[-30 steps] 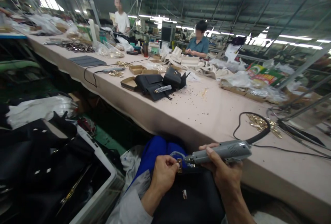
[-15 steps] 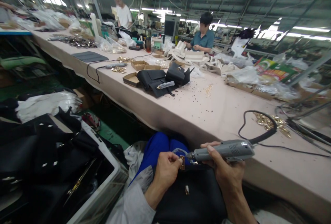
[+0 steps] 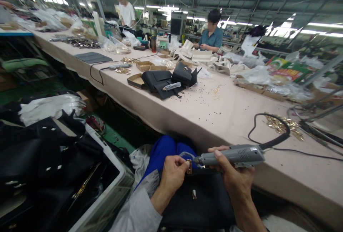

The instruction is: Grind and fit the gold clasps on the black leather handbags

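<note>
My right hand [image 3: 233, 176] is wrapped round a grey electric screwdriver [image 3: 233, 155] with a black cord, held level, its tip pointing left. The tip meets a small gold clasp [image 3: 189, 166] that my left hand [image 3: 173, 175] pinches between thumb and fingers. Both hands hover over a black leather bag [image 3: 198, 203] lying in my lap, which carries a second small gold fitting [image 3: 193, 194]. My legs are in blue trousers [image 3: 163, 151].
A long beige table [image 3: 214, 114] runs along my right, with black bags [image 3: 167, 82], cardboard trays, scattered screws and gold parts [image 3: 284, 125]. A bin of black bags [image 3: 53, 167] stands at my left. Two people work at the far end.
The view has shifted slightly; my hands, the screwdriver and the clasp stay together in the same pose over the bag.
</note>
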Action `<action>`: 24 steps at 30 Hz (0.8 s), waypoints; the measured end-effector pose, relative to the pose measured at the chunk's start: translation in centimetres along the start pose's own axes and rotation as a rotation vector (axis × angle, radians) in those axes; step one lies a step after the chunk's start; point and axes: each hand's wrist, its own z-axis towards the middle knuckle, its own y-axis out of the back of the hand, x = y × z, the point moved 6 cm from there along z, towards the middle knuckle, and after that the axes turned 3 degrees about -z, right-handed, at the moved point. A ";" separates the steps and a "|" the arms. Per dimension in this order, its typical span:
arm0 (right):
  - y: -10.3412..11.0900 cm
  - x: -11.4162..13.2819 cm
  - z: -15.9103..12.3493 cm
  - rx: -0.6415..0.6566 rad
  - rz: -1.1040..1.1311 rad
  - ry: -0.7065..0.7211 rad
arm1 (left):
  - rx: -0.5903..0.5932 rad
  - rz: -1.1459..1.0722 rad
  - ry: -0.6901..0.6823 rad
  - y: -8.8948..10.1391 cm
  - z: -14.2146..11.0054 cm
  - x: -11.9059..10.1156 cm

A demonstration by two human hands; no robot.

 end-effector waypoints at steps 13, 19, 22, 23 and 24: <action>-0.2 1.0 -0.7 0.045 -0.035 0.032 | -0.002 0.007 0.010 0.0 -0.2 -0.2; -0.2 1.1 -0.8 0.076 -0.120 0.064 | 0.004 0.023 0.002 0.0 -0.1 -0.4; -0.3 1.3 -1.1 0.081 -0.153 0.100 | 0.005 0.033 0.003 0.1 -0.1 -0.3; -0.3 1.5 -1.2 0.077 -0.162 0.129 | 0.007 0.031 0.002 0.1 -0.1 -0.2; -0.4 1.7 -1.3 0.071 -0.171 0.165 | 0.010 0.031 0.000 0.0 -0.1 -0.1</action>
